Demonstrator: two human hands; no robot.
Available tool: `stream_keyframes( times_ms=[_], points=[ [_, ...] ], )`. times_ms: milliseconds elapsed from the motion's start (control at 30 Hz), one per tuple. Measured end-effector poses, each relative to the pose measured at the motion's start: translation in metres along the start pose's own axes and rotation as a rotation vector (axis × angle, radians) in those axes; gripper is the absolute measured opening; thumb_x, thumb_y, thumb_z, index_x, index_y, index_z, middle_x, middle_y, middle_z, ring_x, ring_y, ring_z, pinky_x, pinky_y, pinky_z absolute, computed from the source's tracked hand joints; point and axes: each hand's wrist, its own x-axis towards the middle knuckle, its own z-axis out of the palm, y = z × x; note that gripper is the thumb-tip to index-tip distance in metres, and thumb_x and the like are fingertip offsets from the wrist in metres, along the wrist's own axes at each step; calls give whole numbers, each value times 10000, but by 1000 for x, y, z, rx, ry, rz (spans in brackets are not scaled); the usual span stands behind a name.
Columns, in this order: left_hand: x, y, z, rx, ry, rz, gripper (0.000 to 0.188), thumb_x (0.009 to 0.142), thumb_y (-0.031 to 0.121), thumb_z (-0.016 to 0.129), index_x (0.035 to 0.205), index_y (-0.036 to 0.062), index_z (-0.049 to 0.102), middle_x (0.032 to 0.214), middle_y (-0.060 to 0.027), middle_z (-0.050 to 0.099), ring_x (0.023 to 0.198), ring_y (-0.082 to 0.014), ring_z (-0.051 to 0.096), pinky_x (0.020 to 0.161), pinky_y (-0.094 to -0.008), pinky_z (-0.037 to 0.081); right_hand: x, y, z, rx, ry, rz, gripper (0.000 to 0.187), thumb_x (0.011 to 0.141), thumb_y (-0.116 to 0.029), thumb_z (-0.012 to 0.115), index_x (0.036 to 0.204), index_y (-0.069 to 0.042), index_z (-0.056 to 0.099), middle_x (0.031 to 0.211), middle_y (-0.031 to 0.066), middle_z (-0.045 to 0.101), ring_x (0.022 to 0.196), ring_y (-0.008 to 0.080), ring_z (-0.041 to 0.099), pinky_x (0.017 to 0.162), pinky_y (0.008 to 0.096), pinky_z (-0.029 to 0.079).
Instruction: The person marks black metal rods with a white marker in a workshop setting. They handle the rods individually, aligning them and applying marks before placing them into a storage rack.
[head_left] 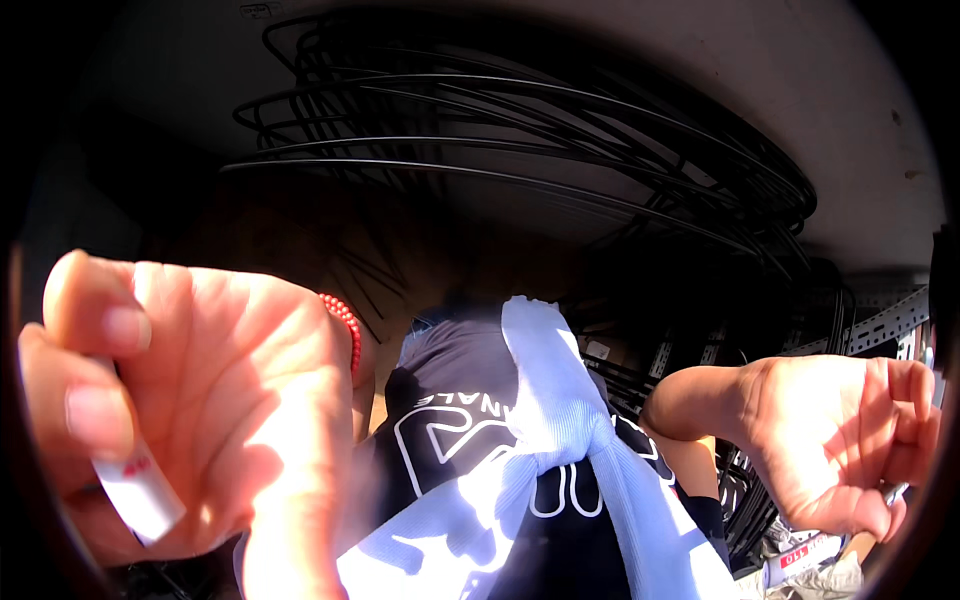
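Note:
My left hand [220,390] is raised close at the left, palm showing, with a red bead bracelet [343,325] at its wrist. Its fingers curl around a small white strip [143,500] with a red mark, whose upper part is hidden behind the fingertips. At the right rim, my right hand [840,440] is lifted too, its fingers bent and thumb drawn in. A small shiny bit [893,492] shows at those fingertips, too little of it to name. Between the hands, a light blue ribbed cloth [565,430] hangs knotted over my black shirt [450,375] with white print.
Bundled black metal wire frames [530,140] lie across the far side by a pale wall [800,100]. Perforated metal strips [890,322] stand at the right. Below my right hand are a white tube [800,562] with a red label and crumpled wrapping [838,578]. Deep shadow hides much of the middle.

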Motion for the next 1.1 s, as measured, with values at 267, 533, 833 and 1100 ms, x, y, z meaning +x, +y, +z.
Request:
stream_keyframes(
  times_ms=[267,533,833,1100],
  points=[
    [-77,-20,83,350,-619,-697,131,740,-38,608,852,28,617,829,-44,513,659,-114,463,556,-205,363,-133,33,-78,-571,-94,472,162,778,82,482,849,-36,397,772,162,627,597,106,530,544,192,383],
    [-131,-26,125,579,-748,-773,258,812,-24,525,1059,42,562,864,-78,486,694,-169,503,575,-257,420,-147,39,-86,-773,-462,287,228,592,70,557,791,-34,519,839,123,646,853,264,610,806,338,408],
    [-158,2,145,503,-659,-853,194,799,-19,540,983,20,586,790,-57,513,618,-123,494,551,-233,396,-164,-4,-84,-436,-430,526,232,613,75,583,818,-30,552,865,114,636,852,267,608,764,348,471],
    [-265,76,124,-203,-831,-1509,230,872,136,488,1069,20,457,1017,-80,510,926,-153,502,820,-258,409,-196,-59,-99,-125,-456,721,293,542,76,561,820,-17,556,782,101,593,740,282,577,715,349,468]
  ],
)
